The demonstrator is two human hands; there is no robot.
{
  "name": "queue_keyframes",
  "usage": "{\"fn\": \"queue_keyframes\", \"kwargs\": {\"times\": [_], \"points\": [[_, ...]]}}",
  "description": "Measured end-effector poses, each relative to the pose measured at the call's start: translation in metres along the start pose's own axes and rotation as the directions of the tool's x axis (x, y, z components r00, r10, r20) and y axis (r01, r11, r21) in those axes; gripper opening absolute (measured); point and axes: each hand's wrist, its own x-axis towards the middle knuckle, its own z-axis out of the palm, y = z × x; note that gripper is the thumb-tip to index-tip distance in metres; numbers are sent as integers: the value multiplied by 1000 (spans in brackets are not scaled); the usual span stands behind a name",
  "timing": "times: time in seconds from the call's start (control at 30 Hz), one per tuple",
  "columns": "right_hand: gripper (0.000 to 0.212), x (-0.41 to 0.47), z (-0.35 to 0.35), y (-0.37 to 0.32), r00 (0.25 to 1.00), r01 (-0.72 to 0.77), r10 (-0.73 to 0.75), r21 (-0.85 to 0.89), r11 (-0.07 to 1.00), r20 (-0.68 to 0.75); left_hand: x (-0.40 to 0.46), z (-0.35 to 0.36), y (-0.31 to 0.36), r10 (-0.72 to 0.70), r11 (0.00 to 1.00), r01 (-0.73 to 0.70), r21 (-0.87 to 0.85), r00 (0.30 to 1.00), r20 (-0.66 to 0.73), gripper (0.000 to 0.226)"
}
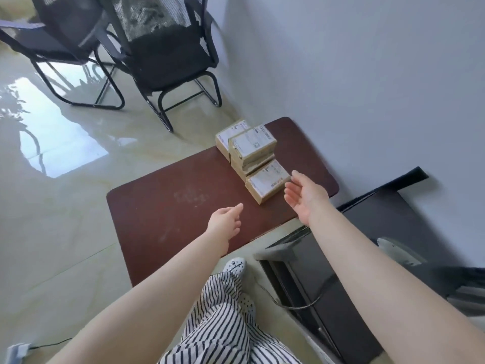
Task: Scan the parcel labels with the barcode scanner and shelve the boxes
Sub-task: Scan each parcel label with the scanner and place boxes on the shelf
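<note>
Both reaching over the brown surface (168, 206), empty and relaxed: right hand (305, 197) palm up, just beside the nearest box (267, 181); left hand (225, 222) short of it. Boxes (252, 145) stacked beyond the right fingertips, labels up, probably for easy scanning. No scanner seen.

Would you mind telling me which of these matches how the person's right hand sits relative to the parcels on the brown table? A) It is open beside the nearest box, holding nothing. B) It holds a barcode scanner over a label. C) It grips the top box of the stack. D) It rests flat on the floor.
A: the right hand is open, palm showing, just right of the nearest box on the brown table, holding nothing.
</note>
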Motion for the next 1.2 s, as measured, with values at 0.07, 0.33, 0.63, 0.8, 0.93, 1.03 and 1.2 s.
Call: {"fn": "queue_keyframes", "kwargs": {"times": [0.07,0.33,0.63,0.8,0.93,1.03,1.2], "points": [[15,25,1,-4,998,-8,2,-78,997,-65,27,9,8,-32,999,32,34,999,5,38],[44,134,16,-6,993,46,-82,-356,933,-89,124,41,29,-146,979,140,146,989,34,69],[34,217,16,21,990,9,-71,-460,888,-119,187,70,13,-214,962,198,187,975,66,55],[13,211,10,32,983,19,-94,-424,905,-156,183,78,10,-246,954,228,196,967,71,60],[19,185,5,28,984,76,-129,-362,929,-125,163,78,5,-255,959,240,152,963,85,85],[25,164,3,21,985,117,-149,-296,948,-86,146,81,10,-242,966,234,114,968,64,73],[27,123,-7,-5,981,183,-192,-168,969,-37,99,91,34,-167,982,158,103,982,87,69]]}}
